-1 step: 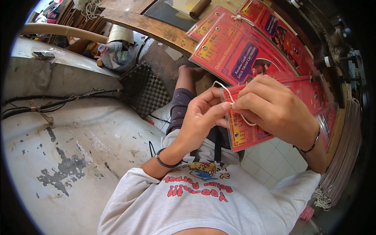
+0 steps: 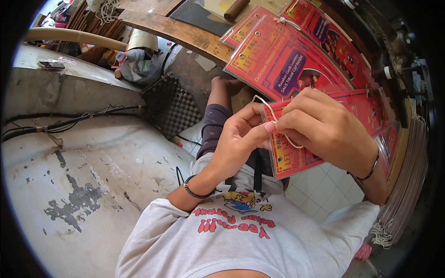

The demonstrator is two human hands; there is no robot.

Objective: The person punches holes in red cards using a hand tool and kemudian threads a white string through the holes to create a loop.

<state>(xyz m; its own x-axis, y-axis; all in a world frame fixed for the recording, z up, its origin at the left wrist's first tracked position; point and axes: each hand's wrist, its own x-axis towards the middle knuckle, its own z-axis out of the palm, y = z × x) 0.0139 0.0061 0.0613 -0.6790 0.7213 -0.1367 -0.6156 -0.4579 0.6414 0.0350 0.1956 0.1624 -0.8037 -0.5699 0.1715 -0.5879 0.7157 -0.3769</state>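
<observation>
Both my hands meet at the top edge of a red plastic-covered card [image 2: 288, 160] with metal eyelets, over my lap. A white cord [image 2: 263, 100] loops out from that edge, above and below my fingers. My left hand [image 2: 243, 131] pinches the cord against the card's edge between thumb and fingers. My right hand [image 2: 320, 123] has its fingers curled and its fingertips closed on the cord, right beside the left thumb. The knot or crossing point is mostly hidden by the fingertips. Similar red cards [image 2: 287, 60] lie stacked just beyond my hands, one with a knotted cord.
A wooden bench edge [image 2: 185, 37] runs along the far side, with a brown roll [image 2: 236, 9] on it. At the right hangs a bundle of corded cards [image 2: 405, 171]. A worn white surface [image 2: 92, 176] fills the left. A plastic bottle [image 2: 123, 60] sits at far left.
Hardly anything moves. My left thumb shifts very slightly along the cord; the card and my right hand stay in place.
</observation>
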